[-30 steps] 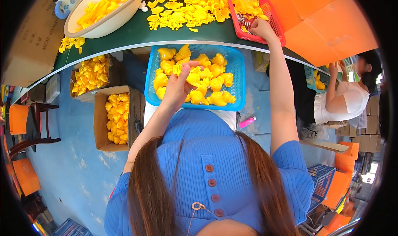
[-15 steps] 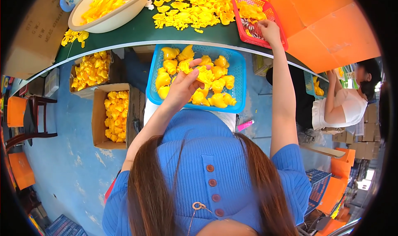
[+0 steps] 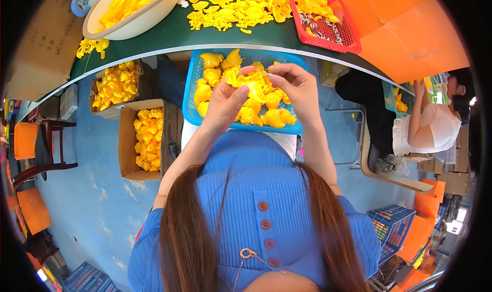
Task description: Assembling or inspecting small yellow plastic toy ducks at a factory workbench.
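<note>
My left hand point(image 3: 223, 105) grips a hollow yellow plastic shell part point(image 3: 250, 84) above the blue basket. My right hand point(image 3: 302, 93) pinches a tiny silvery piece point(image 3: 268, 74) between thumb and fingertips, right at the shell part's edge; its exact kind is too small to make out. Below both hands, the blue basket point(image 3: 188, 98) rests on my lap with several rounded yellow plastic figures point(image 3: 203, 93) inside. On the table, a red basket point(image 3: 337, 46) holds yellow plastic pieces point(image 3: 314, 6) and small silver-and-dark metal bits point(image 3: 324, 30).
The green table point(image 3: 148, 44) carries a large pale basin point(image 3: 128, 34) and a spread of yellow parts point(image 3: 230, 12). An orange box point(image 3: 405, 25) borders the red basket. Cardboard boxes point(image 3: 124, 138) of yellow parts stand on the floor, left. A co-worker point(image 3: 428, 123) sits at right.
My right hand has come back from the red basket to the yellow shell part, carrying a tiny silvery piece. My left hand still holds the shell part, slightly farther right.
</note>
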The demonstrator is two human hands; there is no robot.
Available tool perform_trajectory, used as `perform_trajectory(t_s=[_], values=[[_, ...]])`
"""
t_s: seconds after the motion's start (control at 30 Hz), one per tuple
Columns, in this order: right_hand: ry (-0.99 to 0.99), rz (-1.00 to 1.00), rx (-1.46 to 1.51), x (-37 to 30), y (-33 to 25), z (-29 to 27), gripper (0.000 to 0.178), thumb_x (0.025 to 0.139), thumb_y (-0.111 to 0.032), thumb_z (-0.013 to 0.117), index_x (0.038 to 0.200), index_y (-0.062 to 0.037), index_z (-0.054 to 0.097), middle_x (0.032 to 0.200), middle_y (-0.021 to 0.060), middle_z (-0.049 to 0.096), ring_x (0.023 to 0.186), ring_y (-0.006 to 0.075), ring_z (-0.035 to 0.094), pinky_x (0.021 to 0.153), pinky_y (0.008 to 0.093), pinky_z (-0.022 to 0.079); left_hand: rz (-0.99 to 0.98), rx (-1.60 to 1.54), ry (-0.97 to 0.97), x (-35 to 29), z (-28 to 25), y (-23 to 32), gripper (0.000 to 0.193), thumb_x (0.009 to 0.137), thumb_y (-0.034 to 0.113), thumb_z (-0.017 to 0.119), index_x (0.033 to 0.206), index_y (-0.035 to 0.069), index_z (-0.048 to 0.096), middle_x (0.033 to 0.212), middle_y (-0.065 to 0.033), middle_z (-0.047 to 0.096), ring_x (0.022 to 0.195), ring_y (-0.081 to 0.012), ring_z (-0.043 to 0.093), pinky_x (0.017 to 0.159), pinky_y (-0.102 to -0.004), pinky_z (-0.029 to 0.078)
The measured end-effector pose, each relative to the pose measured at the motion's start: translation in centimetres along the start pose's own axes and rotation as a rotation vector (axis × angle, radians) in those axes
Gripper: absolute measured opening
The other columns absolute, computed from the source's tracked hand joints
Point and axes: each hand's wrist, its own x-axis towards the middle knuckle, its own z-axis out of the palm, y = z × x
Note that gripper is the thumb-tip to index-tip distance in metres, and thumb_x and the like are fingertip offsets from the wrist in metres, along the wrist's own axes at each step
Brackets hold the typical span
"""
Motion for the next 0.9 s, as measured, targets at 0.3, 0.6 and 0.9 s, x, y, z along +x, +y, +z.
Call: perform_trajectory(t_s=[0.3, 0.6, 0.9], values=[[-0.044, -0.068, 0.008, -0.6, -0.3, -0.5, 0.012, 0.08, 0.002, 0.063, 0.092, 0.0033, 0.065, 0.088, 0.007, 0.065, 0.081, 0.0113, 0.061, 0.075, 0.0226, 0.048, 0.01, 0.031, -0.008, -0.1, 0.1, -0.6, 0.05, 0.088, 0.02, 0.059, 0.13, 0.001, 0.038, 0.125, -0.0106, 0.049, 0.115, -0.0187, 0.05, 0.097, -0.0321, 0.04], [-0.049, -0.22, -0.315, -0.5, 0.4, -0.8, 0.012, 0.077, 0.006, 0.063, 0.088, 0.0032, 0.066, 0.087, 0.0075, 0.063, 0.083, 0.0128, 0.059, 0.074, 0.0234, 0.047, 0.015, 0.204, 0.061, 0.0, 0.0, -0.6, 0.05, 0.084, 0.016, 0.064, 0.127, 0.002, 0.044, 0.118, -0.0087, 0.055, 0.106, -0.0154, 0.055, 0.085, -0.0268, 0.045], [-0.121, -0.16, -0.37, -0.3, 0.5, -1.3, 0.011, 0.076, 0.006, 0.063, 0.087, 0.0034, 0.066, 0.086, 0.0075, 0.063, 0.082, 0.013, 0.059, 0.074, 0.0231, 0.046, 0.001, 0.175, 0.073, 0.1, -0.1, -0.9, 0.047, 0.084, 0.01, 0.063, 0.125, -0.001, 0.045, 0.12, -0.011, 0.055, 0.109, -0.0175, 0.054, 0.097, -0.0299, 0.04]])
